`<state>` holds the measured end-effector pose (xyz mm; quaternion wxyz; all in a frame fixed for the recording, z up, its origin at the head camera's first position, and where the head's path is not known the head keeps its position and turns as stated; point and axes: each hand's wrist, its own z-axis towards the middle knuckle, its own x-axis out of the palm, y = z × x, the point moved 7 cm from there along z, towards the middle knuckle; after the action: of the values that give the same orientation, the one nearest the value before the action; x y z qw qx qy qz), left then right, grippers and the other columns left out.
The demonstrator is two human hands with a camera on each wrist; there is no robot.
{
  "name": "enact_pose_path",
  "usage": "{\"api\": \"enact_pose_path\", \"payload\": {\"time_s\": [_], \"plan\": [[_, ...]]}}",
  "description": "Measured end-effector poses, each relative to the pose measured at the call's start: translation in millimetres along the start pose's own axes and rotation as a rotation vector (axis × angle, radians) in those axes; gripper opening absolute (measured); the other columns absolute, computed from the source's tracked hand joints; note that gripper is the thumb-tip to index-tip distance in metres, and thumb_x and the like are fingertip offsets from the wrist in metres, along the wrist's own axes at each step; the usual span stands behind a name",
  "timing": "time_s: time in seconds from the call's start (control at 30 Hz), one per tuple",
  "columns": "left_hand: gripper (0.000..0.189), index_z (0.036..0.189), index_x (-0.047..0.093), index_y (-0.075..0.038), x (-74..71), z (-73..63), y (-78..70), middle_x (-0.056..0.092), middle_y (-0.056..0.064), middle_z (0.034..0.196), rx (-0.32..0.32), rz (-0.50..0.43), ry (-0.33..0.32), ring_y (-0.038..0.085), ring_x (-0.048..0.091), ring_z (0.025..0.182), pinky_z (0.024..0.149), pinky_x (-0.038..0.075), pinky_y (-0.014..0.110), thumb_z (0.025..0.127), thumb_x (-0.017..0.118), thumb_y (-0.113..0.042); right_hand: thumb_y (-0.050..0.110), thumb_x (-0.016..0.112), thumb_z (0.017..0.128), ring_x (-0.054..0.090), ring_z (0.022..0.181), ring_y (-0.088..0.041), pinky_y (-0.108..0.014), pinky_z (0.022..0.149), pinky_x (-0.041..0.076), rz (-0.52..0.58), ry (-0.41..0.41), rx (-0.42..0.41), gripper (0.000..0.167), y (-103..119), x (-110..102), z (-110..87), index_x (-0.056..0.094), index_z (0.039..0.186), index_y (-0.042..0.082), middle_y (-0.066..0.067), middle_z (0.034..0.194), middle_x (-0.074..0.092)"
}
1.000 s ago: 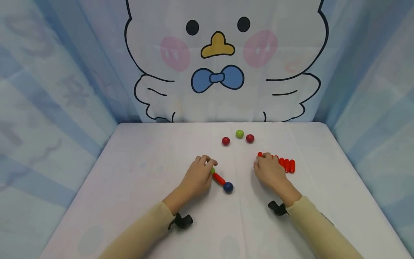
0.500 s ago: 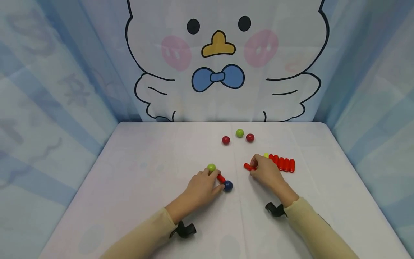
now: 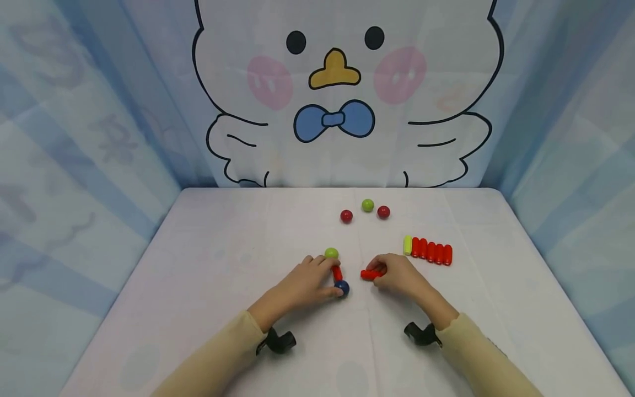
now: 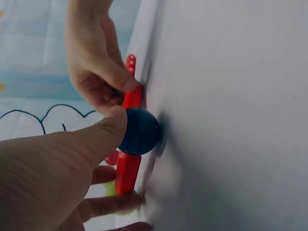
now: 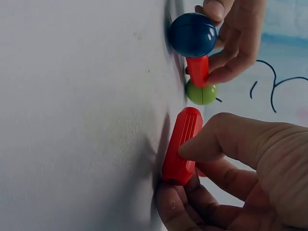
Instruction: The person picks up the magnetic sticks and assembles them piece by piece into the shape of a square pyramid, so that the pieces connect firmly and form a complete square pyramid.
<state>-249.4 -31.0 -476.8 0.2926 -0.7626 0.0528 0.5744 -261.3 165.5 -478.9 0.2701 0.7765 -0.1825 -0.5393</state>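
Red plastic, judging by the shine and moulded grooves: one rod (image 5: 185, 130) pinched between thumb and fingers of the right hand (image 3: 402, 275), free end toward the left hand (image 3: 307, 281); touching the table (image 3: 248, 231) or just above, cannot tell. At the left hand, held by thumb and curled fingers, a joined piece (image 3: 337, 274): blue ball (image 3: 343, 286) against the thumb, second rod (image 5: 197, 71) within the fingers, lime ball (image 3: 331, 253) at the far end. Hands apart but near, with a gap between rod and blue ball. Probably light, stiff and hard to break; balls smooth, so likely to roll or slip, grooved rods likely surer to grip. Best taken, presumably, round the rod's middle, leaving both ends bare. Just beyond the right hand and to its right, a row of red rods (image 3: 431, 251) with a lime rod (image 3: 408, 245) at the left end, near enough to knock. Ahead of both hands, two red balls (image 3: 346, 216) and a loose lime ball (image 3: 367, 205); table's far edge past those, side edges well out from either hand, near edge out of view. Most room left of the left hand and back between the sleeves (image 3: 215, 355).
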Motion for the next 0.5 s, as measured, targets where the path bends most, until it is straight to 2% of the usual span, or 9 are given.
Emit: {"api": "enact_pose_path", "payload": {"time_s": [0.3, 0.5], "plan": [[0.071, 0.147, 0.051, -0.022, -4.7, 7.7, 9.2, 0.059, 0.002, 0.144, 0.062, -0.057, 0.076, 0.024, 0.052, 0.123, 0.109, 0.047, 0.043, 0.088, 0.081, -0.047, 0.001, 0.076, 0.083, 0.057, 0.089, -0.020, -0.034, 0.081, 0.053, 0.017, 0.050, -0.059, 0.025, 13.3, 12.2, -11.1, 0.075, 0.106, 0.009, -0.003, 0.098, 0.067], [0.072, 0.148, 0.051, -0.021, -6.1, 5.7, 10.5, 0.059, 0.002, 0.145, 0.070, -0.094, 0.083, 0.024, 0.052, 0.124, 0.109, 0.047, 0.044, 0.088, 0.083, -0.043, -0.001, 0.075, 0.083, 0.056, 0.089, -0.019, -0.031, 0.077, 0.052, 0.041, 0.077, -0.086, 0.025, 22.5, 16.4, -13.5, 0.076, 0.105, 0.010, -0.002, 0.096, 0.067]]}}
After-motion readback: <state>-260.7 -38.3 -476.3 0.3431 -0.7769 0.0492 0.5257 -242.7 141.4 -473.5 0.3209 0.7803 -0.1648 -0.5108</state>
